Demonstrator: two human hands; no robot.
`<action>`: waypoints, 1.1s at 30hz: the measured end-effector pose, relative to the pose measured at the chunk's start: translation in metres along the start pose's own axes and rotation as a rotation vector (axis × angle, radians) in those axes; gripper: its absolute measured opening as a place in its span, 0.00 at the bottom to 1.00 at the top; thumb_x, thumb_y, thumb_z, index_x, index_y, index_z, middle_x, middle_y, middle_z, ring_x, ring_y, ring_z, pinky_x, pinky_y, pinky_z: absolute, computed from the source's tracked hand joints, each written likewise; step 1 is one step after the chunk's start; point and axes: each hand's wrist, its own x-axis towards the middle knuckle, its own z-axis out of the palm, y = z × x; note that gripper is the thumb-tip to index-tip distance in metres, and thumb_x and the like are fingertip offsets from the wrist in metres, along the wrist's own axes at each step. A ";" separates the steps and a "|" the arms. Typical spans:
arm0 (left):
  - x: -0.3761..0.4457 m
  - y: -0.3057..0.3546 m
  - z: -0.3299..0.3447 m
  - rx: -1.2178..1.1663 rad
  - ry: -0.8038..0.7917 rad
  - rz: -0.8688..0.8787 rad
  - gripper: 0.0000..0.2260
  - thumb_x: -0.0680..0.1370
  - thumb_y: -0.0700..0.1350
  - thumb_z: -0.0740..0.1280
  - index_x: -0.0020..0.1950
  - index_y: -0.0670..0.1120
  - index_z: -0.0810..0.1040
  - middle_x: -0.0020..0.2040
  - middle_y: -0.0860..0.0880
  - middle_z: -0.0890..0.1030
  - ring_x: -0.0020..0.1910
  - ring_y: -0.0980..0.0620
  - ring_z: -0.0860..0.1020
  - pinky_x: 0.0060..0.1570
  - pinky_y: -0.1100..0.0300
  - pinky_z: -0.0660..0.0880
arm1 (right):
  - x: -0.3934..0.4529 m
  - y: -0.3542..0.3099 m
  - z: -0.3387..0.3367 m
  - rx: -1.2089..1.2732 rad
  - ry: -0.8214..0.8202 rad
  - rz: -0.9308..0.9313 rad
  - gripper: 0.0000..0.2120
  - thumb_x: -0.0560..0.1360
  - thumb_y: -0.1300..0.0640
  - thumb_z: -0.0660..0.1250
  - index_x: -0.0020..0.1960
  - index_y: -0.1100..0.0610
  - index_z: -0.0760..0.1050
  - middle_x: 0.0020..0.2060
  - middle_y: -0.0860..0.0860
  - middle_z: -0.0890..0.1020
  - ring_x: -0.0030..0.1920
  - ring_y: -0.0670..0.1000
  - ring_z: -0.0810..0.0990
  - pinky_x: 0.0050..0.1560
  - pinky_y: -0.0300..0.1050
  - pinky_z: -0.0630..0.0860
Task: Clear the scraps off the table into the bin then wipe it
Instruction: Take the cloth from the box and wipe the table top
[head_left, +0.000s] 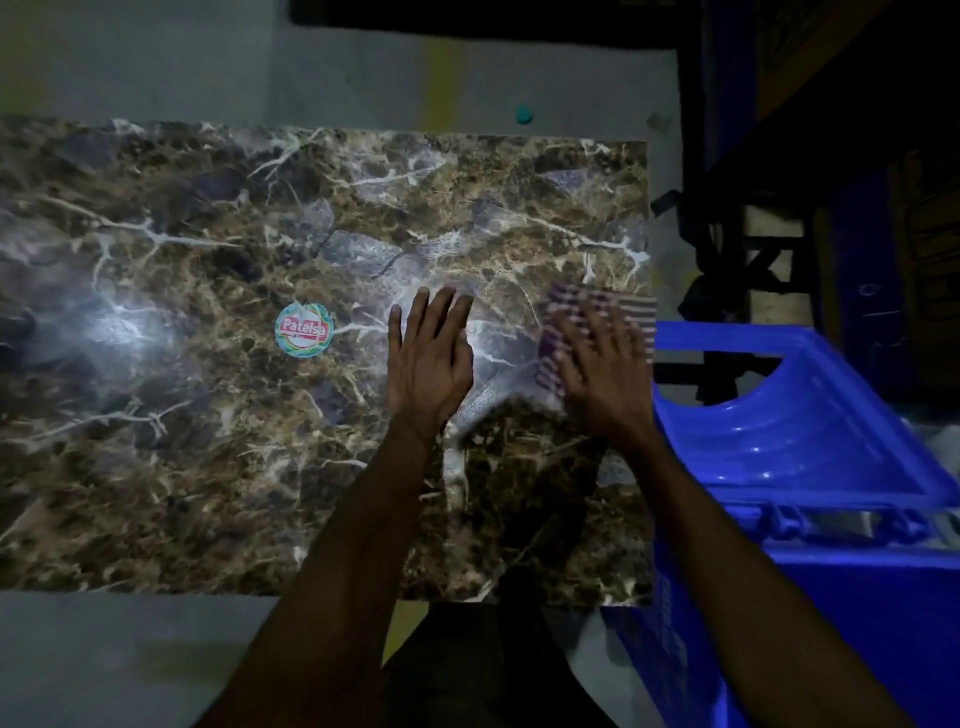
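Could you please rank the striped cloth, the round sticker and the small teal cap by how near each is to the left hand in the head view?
From the left hand, flat on the table:
1. Striped cloth, just to its right, under the right hand at the table's right edge.
2. Round sticker, to its left on the tabletop.
3. Small teal cap, beyond the table's far edge, on the floor.

1. Table (208, 441): dark brown marble pattern w/ tan patches, white veins, greyish-purple blotches.
2. Round sticker (304, 330) on it: teal-green rim, red band w/ white lettering.
3. Cloth (628, 312) under right hand (597, 374): striped, dark purple/maroon & white; blurred.
4. Bin (810, 431) beside table: bright blue plastic.
5. Floor (156, 62): grey, w/ yellowish smear.
6. Small cap-like thing (523, 113) on floor: teal.
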 end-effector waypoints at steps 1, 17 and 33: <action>0.000 0.000 0.001 -0.011 0.011 -0.003 0.21 0.85 0.48 0.57 0.79 0.54 0.67 0.81 0.53 0.64 0.83 0.49 0.55 0.79 0.40 0.51 | 0.009 0.006 -0.003 -0.002 0.047 0.049 0.28 0.86 0.39 0.43 0.85 0.43 0.52 0.85 0.51 0.51 0.84 0.57 0.46 0.82 0.62 0.48; 0.001 0.000 0.002 -0.098 0.112 0.010 0.21 0.83 0.51 0.64 0.77 0.53 0.72 0.79 0.53 0.67 0.81 0.50 0.59 0.78 0.40 0.54 | 0.016 -0.004 0.008 -0.022 0.094 -0.097 0.26 0.87 0.43 0.51 0.84 0.41 0.55 0.84 0.50 0.54 0.84 0.57 0.49 0.80 0.64 0.53; 0.001 -0.003 0.004 -0.087 0.104 0.009 0.21 0.83 0.51 0.65 0.77 0.54 0.71 0.80 0.53 0.67 0.82 0.51 0.58 0.78 0.40 0.54 | 0.016 -0.016 0.009 -0.025 0.051 -0.086 0.26 0.87 0.42 0.49 0.84 0.40 0.52 0.85 0.49 0.52 0.85 0.56 0.48 0.81 0.63 0.53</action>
